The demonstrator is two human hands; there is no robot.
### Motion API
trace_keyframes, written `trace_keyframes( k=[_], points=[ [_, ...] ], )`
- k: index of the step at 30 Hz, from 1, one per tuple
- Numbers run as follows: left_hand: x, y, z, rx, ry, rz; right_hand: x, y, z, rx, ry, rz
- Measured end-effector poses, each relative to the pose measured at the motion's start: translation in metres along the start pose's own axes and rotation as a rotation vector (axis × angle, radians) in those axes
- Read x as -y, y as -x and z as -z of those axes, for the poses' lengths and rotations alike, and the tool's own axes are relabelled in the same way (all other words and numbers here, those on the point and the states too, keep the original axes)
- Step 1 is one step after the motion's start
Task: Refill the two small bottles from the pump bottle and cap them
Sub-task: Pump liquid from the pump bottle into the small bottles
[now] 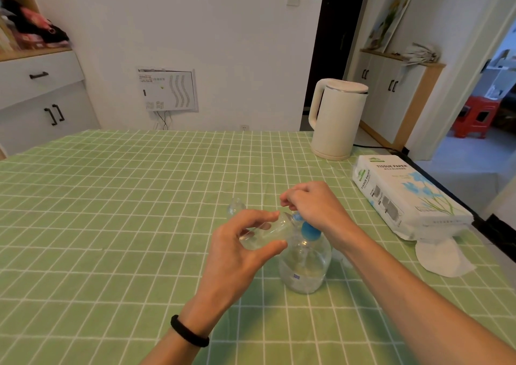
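Note:
A clear pump bottle (304, 267) with a blue pump head (308, 229) stands on the green checked tablecloth (111, 211). My left hand (240, 250) holds a small clear bottle (268, 232) tilted on its side, its mouth against the pump's blue nozzle. My right hand (312, 205) sits on top of the pump head, fingers curled over it. A second small clear bottle (235, 206) stands just behind my left hand, partly hidden.
A cream electric kettle (335, 118) stands at the back right, its cord running off the table. A tissue paper pack (405, 197) lies at the right edge with a loose white tissue (441, 258) in front of it.

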State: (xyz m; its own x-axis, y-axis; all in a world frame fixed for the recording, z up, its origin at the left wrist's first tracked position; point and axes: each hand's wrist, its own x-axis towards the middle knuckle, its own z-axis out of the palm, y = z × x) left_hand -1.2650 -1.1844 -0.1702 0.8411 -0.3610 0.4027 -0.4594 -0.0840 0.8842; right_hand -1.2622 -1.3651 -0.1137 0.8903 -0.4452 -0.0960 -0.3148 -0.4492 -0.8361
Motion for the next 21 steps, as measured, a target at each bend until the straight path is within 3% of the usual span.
trace_keyframes(
  k=[21],
  points=[
    [-0.003, 0.000, 0.000, -0.007, -0.005, -0.003, 0.006, 0.002, 0.002, 0.011, 0.007, 0.017]
  ],
)
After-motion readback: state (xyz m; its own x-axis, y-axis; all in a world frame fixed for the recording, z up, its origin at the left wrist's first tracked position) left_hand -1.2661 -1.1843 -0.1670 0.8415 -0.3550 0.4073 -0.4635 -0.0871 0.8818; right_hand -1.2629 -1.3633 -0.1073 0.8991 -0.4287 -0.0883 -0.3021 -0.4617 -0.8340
